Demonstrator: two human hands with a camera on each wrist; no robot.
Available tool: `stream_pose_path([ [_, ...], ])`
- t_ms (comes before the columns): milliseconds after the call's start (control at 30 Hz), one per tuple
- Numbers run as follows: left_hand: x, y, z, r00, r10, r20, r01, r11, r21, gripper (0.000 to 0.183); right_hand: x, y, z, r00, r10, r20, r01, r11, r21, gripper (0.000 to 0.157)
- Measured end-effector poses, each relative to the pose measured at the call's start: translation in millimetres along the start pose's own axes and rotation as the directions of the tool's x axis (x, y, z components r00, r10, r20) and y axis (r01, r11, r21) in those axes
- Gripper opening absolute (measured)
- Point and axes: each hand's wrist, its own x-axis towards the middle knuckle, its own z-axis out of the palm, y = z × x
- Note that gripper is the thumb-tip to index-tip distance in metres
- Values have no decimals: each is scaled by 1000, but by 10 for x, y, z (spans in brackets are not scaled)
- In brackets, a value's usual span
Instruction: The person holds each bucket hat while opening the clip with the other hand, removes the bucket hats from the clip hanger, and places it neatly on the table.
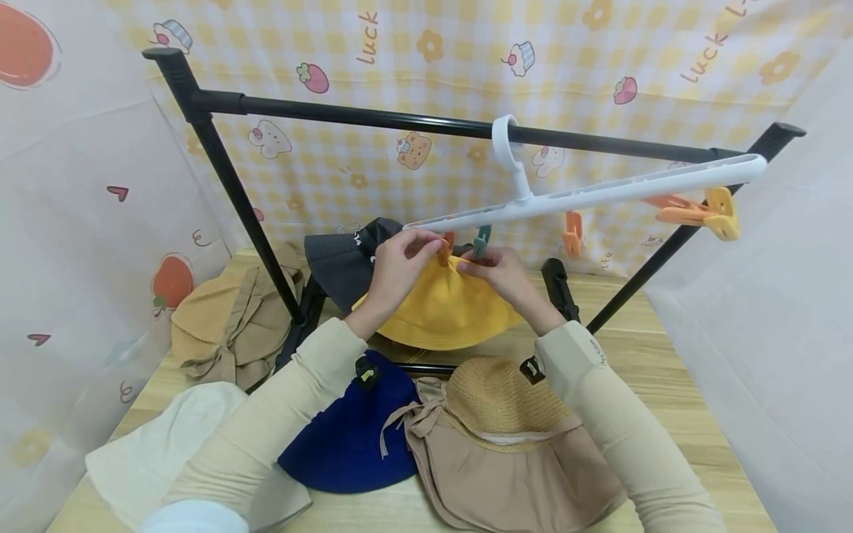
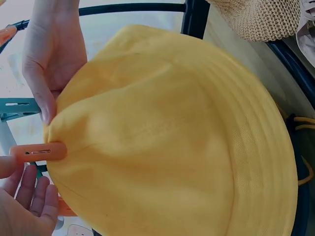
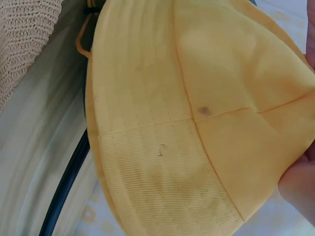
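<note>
A yellow bucket hat [image 1: 440, 307] hangs crown up below the left half of a white hanger [image 1: 586, 196]. My right hand [image 1: 503, 277] pinches the crown's top; its thumb lies along the fabric in the right wrist view. An orange clip [image 2: 39, 151] sits over the crown's edge, and my left hand [image 2: 29, 204] holds its outer end at the thumb, the other fingers loosely bent below. In the head view the left hand [image 1: 400, 266] is under the hanger's left end. Next to the right fingertips hangs a green clip [image 1: 481, 242].
The hanger hooks over a black rack [image 1: 366, 118]. More orange and yellow clips [image 1: 722, 215] hang at the right. A dark hat [image 1: 340, 263] is behind the yellow one. On the table lie a tan hat [image 1: 233, 318], white hat [image 1: 166, 444], blue hat [image 1: 353, 444] and straw hat [image 1: 503, 396].
</note>
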Motion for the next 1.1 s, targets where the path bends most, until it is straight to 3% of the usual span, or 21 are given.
stream_pose_path([
  [167, -10, -13, 2, 999, -17, 35, 15, 999, 48, 22, -7, -15, -68, 999, 20, 44, -20, 1000, 11, 27],
  [333, -36, 22, 59, 991, -15, 132, -9, 984, 180, 31, -18, -10, -159, 992, 56, 109, -59, 998, 25, 25],
  [467, -80, 93, 92, 971, -100, 219, 25, 946, 322, 48, -27, -8, -195, 989, 65, 131, -71, 996, 46, 25],
  [567, -85, 124, 116, 950, -153, 271, 54, 939, 339, 57, -32, -5, -210, 991, 55, 124, -61, 997, 41, 25],
  [767, -33, 88, 171, 923, -238, 302, 195, 967, 165, 57, -33, 27, -244, 995, 40, 96, -42, 999, 22, 24],
  [867, 20, 51, 199, 899, -285, 332, 298, 955, 13, 55, -31, 47, -267, 994, 27, 102, -30, 999, 27, 25],
  [1000, 82, 25, 225, 848, -347, 400, 447, 874, -191, 56, -33, 74, -298, 993, 17, 116, -23, 999, 44, 25],
  [1100, 110, 21, 247, 827, -395, 400, 527, 793, -306, 51, -40, 80, -312, 992, 4, 124, -11, 999, 53, 24],
])
